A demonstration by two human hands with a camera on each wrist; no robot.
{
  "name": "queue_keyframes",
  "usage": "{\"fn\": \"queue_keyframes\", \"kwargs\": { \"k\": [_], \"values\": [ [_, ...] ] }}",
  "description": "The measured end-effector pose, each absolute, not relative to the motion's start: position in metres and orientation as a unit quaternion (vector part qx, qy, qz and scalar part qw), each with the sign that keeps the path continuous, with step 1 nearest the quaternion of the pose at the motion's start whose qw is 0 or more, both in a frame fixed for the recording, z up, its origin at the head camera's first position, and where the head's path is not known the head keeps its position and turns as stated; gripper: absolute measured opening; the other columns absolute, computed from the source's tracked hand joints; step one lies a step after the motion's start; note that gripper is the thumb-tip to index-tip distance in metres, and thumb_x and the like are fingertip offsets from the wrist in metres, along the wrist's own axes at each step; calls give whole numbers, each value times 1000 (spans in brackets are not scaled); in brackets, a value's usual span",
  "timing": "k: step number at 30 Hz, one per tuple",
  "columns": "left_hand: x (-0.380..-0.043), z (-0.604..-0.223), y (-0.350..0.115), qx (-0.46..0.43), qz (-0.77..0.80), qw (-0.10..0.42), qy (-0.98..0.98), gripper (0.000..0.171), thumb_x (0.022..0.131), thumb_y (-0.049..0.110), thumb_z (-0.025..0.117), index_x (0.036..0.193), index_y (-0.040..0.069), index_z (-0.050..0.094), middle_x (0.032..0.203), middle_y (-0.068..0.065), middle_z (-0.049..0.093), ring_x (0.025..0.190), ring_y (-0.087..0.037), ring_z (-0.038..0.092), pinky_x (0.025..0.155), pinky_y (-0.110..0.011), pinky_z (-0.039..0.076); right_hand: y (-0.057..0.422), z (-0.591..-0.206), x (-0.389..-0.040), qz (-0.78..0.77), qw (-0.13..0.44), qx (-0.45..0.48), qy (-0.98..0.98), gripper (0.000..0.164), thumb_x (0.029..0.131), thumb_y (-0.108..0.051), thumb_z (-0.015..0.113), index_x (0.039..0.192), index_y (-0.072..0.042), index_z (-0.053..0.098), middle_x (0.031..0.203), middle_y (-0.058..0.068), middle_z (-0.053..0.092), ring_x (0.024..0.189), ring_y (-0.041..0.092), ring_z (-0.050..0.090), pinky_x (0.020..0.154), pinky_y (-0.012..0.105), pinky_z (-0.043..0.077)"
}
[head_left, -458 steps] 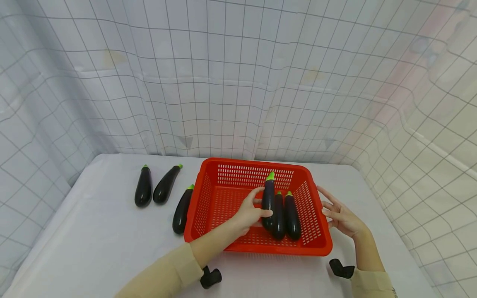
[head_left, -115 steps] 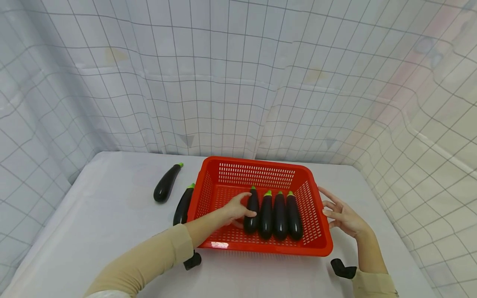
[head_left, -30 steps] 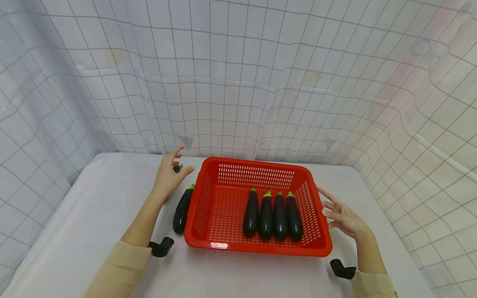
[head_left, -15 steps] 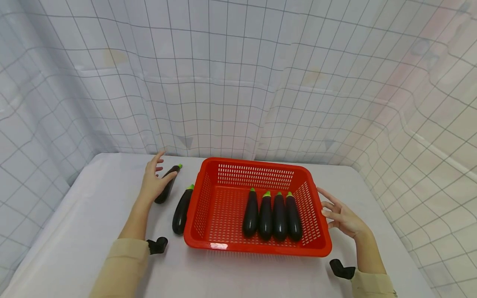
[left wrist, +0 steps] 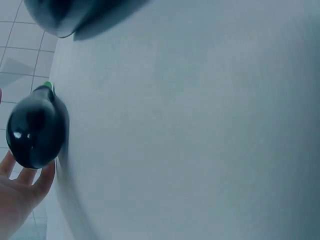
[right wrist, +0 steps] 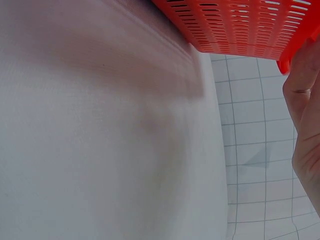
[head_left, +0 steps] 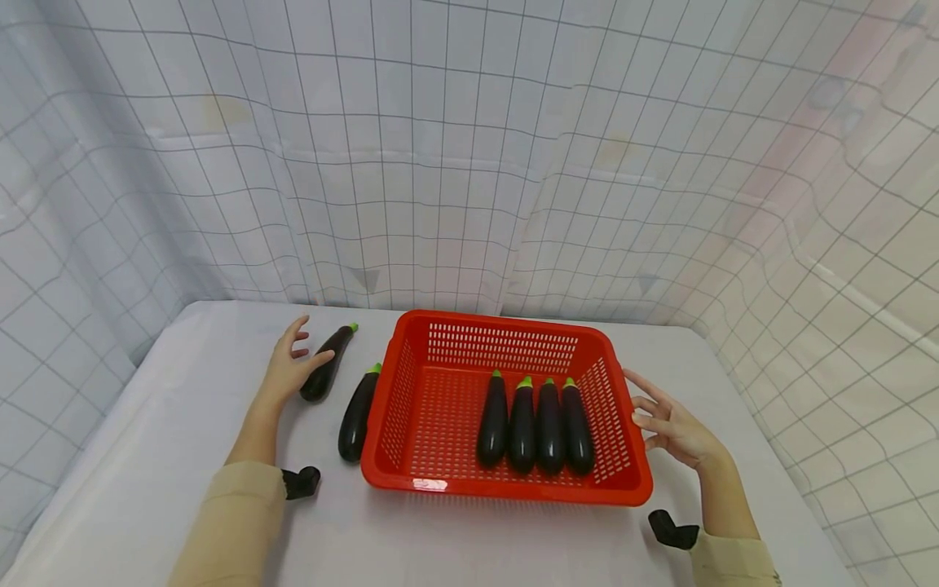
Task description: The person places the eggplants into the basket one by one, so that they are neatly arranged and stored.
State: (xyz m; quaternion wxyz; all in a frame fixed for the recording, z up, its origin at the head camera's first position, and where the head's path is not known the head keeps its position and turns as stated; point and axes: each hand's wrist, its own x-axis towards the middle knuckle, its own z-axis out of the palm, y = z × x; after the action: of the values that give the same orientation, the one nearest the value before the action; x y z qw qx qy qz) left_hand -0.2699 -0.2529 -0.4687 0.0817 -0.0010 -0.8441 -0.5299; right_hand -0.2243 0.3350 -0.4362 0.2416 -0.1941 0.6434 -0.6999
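My left hand (head_left: 288, 368) is around the left side of a dark eggplant (head_left: 328, 364) on the table, fingers spread and thumb reaching over it. In the left wrist view the fingers (left wrist: 44, 181) are close beside that eggplant (left wrist: 36, 131); contact is unclear. Another eggplant (head_left: 359, 416) lies against the left wall of a red plastic basket (head_left: 425, 481). Several eggplants (head_left: 522, 428) lie side by side in the basket's right half, green stems away from me. Relaxed fingers of my right hand (head_left: 676, 428) touch the basket's right rim; the right wrist view shows them at the edge.
A white cloth covers the table (head_left: 183, 424). White grid-patterned curtains (head_left: 469, 163) enclose its back and sides. Black wrist devices (head_left: 301, 483) are worn on both arms. The basket's left half shows bare red mesh.
Since the oldest frame, one left-side eggplant has gone from the table into the basket. Over the last second my left hand has moved left and toward me beside another eggplant. The right hand stays put.
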Motion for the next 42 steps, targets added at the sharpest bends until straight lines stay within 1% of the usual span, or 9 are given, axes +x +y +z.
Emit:
{"fn": "queue_keyframes", "kwargs": {
  "k": [7, 16, 19, 22, 26, 30, 35, 39, 42],
  "values": [
    [-271, -471, -257, 0, -524, 33, -851, 78, 88, 25, 61, 147, 8, 12, 134, -34, 29, 113, -50, 41, 93, -55, 35, 335, -436, -224, -699, 244, -197, 643, 66, 95, 4, 37, 148, -14, 4, 113, 5, 55, 96, 17, 61, 63, 34, 54],
    [-271, -466, -262, -12, -493, -13, -870, 78, 88, 28, 60, 146, 6, 13, 131, -35, 33, 115, -51, 40, 95, -56, 33, 336, -437, -225, -694, 242, -202, 647, 66, 95, 4, 38, 148, -16, 5, 116, 6, 54, 97, 18, 61, 63, 34, 54],
    [-270, -464, -262, -13, -484, -24, -875, 78, 88, 29, 59, 146, 6, 13, 129, -35, 35, 116, -50, 41, 90, -53, 39, 336, -437, -225, -693, 243, -205, 647, 66, 95, 4, 38, 148, -16, 4, 116, 6, 54, 97, 18, 61, 64, 34, 54],
    [-270, -464, -263, -13, -485, -37, -873, 78, 88, 28, 60, 146, 7, 13, 128, -34, 36, 114, -48, 43, 78, -45, 47, 335, -436, -225, -694, 244, -208, 645, 66, 95, 3, 37, 148, -15, 3, 116, 6, 54, 97, 19, 61, 64, 33, 54],
    [-270, -463, -264, -14, -490, -60, -870, 79, 88, 28, 61, 147, 8, 12, 128, -35, 36, 105, -44, 48, 67, -37, 50, 335, -435, -225, -696, 247, -209, 641, 66, 95, 3, 37, 148, -14, 2, 116, 6, 54, 97, 19, 60, 64, 32, 54],
    [-269, -461, -262, -17, -473, -76, -877, 80, 87, 31, 62, 146, 7, 14, 127, -36, 37, 96, -39, 50, 66, -35, 50, 335, -435, -225, -698, 249, -206, 639, 66, 95, 3, 38, 148, -15, 3, 115, 6, 55, 96, 19, 60, 64, 32, 54],
    [-269, -459, -260, -18, -461, -76, -884, 76, 86, 29, 63, 145, 5, 20, 125, -38, 39, 92, -36, 51, 62, -30, 47, 335, -436, -225, -701, 246, -193, 641, 66, 94, 4, 39, 148, -15, 4, 114, 6, 55, 95, 18, 62, 63, 34, 54],
    [-268, -459, -259, -19, -463, -72, -883, 72, 85, 26, 64, 142, 3, 26, 123, -39, 41, 96, -38, 51, 64, -29, 47, 336, -437, -225, -700, 245, -192, 642, 66, 94, 4, 39, 148, -15, 4, 113, 6, 55, 95, 17, 62, 63, 34, 53],
    [-267, -460, -259, -17, -472, -75, -878, 71, 86, 26, 63, 143, 3, 26, 124, -39, 41, 104, -41, 50, 70, -33, 49, 335, -436, -224, -699, 245, -195, 643, 66, 95, 4, 38, 148, -15, 4, 113, 6, 55, 96, 17, 61, 63, 33, 54]
  ]
}}
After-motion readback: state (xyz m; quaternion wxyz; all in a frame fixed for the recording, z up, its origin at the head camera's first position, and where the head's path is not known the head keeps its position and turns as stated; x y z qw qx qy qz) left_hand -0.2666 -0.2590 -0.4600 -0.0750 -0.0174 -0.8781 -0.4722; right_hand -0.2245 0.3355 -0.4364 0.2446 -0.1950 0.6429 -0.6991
